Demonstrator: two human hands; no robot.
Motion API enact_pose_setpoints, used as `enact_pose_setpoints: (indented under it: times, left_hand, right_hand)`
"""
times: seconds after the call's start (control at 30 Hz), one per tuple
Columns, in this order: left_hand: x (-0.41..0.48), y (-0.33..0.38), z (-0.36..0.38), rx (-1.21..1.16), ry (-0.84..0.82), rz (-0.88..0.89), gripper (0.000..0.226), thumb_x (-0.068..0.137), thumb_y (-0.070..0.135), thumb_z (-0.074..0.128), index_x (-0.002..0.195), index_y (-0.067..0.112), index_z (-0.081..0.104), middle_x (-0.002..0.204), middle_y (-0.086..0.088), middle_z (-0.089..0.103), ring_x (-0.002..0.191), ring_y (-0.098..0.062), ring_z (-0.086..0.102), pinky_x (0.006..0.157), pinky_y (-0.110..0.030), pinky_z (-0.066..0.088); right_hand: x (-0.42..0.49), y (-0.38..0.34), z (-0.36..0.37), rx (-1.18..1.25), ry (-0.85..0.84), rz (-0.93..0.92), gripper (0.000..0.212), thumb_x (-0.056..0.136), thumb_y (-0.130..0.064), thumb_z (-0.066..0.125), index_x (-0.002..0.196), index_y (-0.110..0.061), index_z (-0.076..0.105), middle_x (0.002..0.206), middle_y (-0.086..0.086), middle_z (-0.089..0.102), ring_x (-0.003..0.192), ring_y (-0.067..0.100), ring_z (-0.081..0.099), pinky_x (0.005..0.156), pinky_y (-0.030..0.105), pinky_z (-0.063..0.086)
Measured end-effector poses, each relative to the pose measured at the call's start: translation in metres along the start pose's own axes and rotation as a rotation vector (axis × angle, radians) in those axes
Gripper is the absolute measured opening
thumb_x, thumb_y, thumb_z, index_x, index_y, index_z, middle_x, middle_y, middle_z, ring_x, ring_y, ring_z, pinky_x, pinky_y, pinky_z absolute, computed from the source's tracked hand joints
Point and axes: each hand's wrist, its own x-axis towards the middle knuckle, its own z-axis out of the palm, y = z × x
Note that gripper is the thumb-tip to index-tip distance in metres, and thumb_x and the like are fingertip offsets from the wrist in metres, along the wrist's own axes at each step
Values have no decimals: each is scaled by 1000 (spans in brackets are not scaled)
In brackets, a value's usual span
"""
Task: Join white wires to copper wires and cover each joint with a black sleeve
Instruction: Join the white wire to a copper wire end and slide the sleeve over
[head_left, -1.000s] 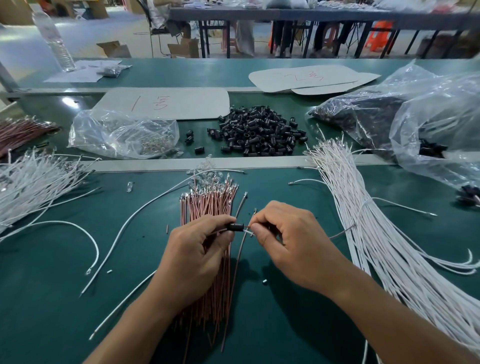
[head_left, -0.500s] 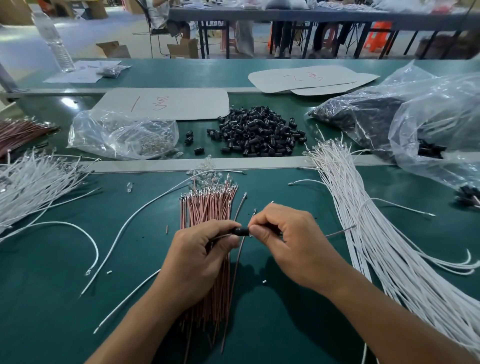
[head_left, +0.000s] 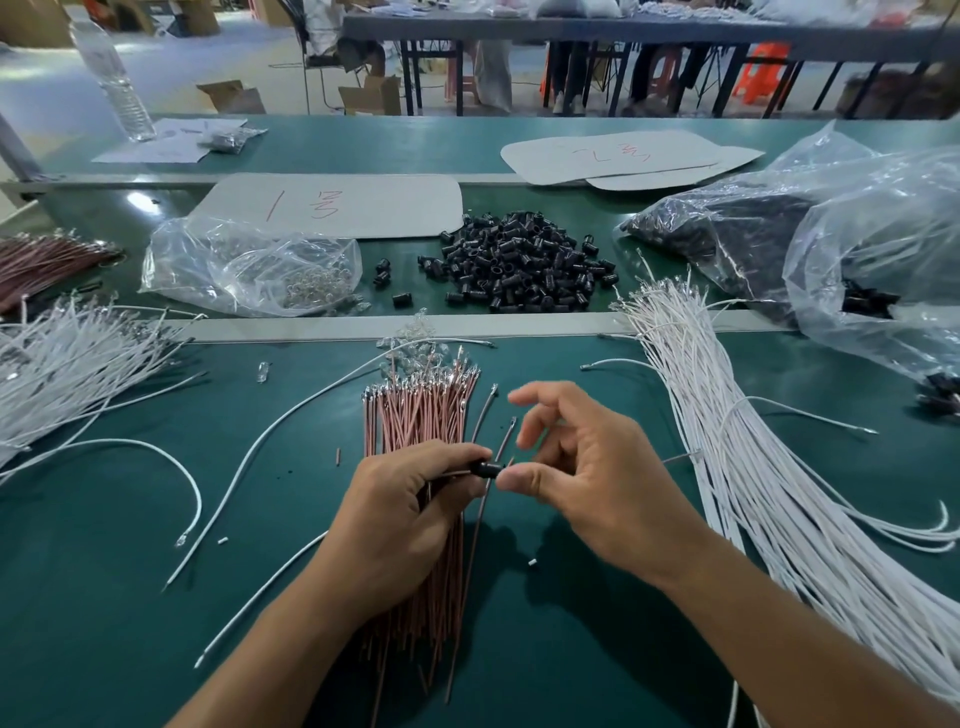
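My left hand (head_left: 400, 519) pinches a black sleeve (head_left: 488, 469) with a thin wire running out of it, just above a bundle of copper wires (head_left: 421, 410) lying on the green table (head_left: 104, 623). My right hand (head_left: 587, 478) is beside it with fingers spread and lifted. Its thumb tip sits right next to the sleeve's right end. A white wire (head_left: 680, 457) sticks out from behind my right hand toward the big bundle of white wires (head_left: 737, 483). A pile of loose black sleeves (head_left: 519, 265) lies further back.
Another heap of white wires (head_left: 62, 358) lies at the left, with loose white wires (head_left: 171, 467) in front of it. Clear plastic bags (head_left: 249, 265) (head_left: 857, 244) sit at the back left and right. A water bottle (head_left: 117, 83) stands far left.
My right hand has let go of the sleeve and wire and opened its fingers. My left hand keeps its pinch on the sleeve.
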Motion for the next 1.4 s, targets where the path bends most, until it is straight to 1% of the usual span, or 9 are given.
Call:
enact_pose_setpoints:
  times: [0.1,0.2,0.27,0.4,0.53,0.8,1.03,1.27,1.4]
  left_hand:
    - [0,0,0,-3,-1,8,21,88,21,69,107,24,75,97,17,73,87,-5,70,77,-29,55]
    - [0,0,0,9,9,14,25,88,21,68,112,29,70,97,18,73,86,-4,70,76,-29,55]
    - [1,0,0,5,7,8,24,87,21,69,110,28,71,97,18,73,86,-5,70,76,-30,55]
    - [0,0,1,3,6,14,21,87,19,69,107,22,76,99,19,73,87,-1,69,78,-26,54]
    - [-1,-1,0,9,-20,25,21,87,19,68,107,21,76,96,17,73,87,-4,69,77,-26,54]
    - [0,-1,0,27,-21,38,20,88,20,67,107,25,74,95,18,72,84,-4,69,74,-28,53]
    - [1,0,-1,29,-19,50,19,88,18,68,105,26,73,95,16,72,83,-4,69,74,-30,54]
    - [0,1,-1,5,-49,38,20,88,15,69,106,20,77,98,17,74,91,-2,71,81,-29,57]
    - [-2,-3,-3,-68,-50,-84,25,86,23,72,110,27,75,98,18,75,91,-6,72,83,-31,58]
  right_hand:
    - [1,-1,-2,-51,-9,-40,22,76,-32,84,82,-18,68,80,-5,64,69,16,61,66,33,52]
    - [0,1,-8,-46,-154,0,4,88,-14,78,88,-17,75,94,-9,68,88,16,67,82,29,54]
    - [1,3,-13,-13,-211,48,13,92,-7,72,94,-19,78,99,-10,68,93,15,68,86,28,55]
    - [2,5,-13,-47,-205,81,16,92,-9,73,100,-24,76,88,-11,72,81,4,66,77,16,50]
    - [-1,6,-11,-60,-158,95,16,90,-12,76,98,-26,75,83,-6,72,76,12,65,75,22,53]
    - [-4,2,-11,-63,-83,22,24,87,-9,77,102,-25,66,85,-12,71,81,7,68,82,15,51]
    - [-6,0,-11,-268,-168,-158,25,92,-8,71,111,-21,61,90,-13,67,89,11,67,83,33,56]
    - [-6,3,-5,-241,-176,-86,16,95,-12,66,105,-24,63,86,-11,67,80,10,64,71,20,51]
    - [-7,6,-4,-198,-120,-75,15,94,-10,69,103,-20,65,86,-11,68,80,11,65,73,27,53]
